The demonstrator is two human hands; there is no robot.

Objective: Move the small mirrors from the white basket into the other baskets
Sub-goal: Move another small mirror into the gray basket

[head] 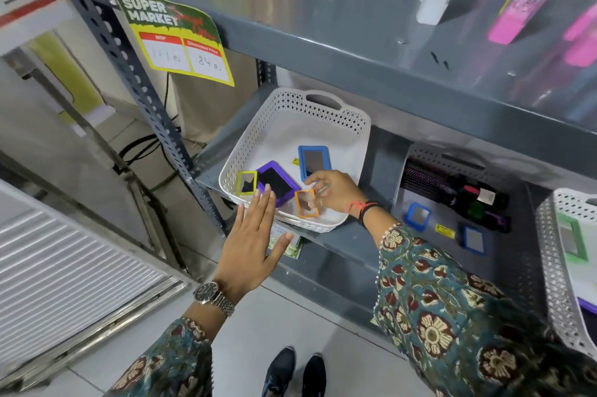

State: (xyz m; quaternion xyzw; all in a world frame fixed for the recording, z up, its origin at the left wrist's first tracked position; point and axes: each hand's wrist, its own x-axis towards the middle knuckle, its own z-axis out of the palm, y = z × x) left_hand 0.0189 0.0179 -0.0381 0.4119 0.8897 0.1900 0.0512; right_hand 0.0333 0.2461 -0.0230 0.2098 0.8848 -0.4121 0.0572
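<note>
The white basket point(336, 125) sits on the lower shelf and holds several small mirrors: a yellow-green one point(247, 182), a purple one point(276, 182), a blue one point(314, 161) and an orange one point(306, 203). My right hand point(332, 191) reaches into the basket, fingers curled beside the orange mirror and just below the blue one; whether it grips one is unclear. My left hand point(253, 244) hovers flat and open at the basket's near left rim, holding nothing. A grey basket point(429, 154) to the right holds two blue mirrors point(418, 216) point(474, 240) and hair brushes.
Another white basket point(555, 270) at the far right holds a green-framed mirror point(571, 240). A grey upper shelf point(323, 24) overhangs the baskets, with pink packages and a price sign point(176, 41). A slotted steel upright point(135, 83) stands left of the white basket.
</note>
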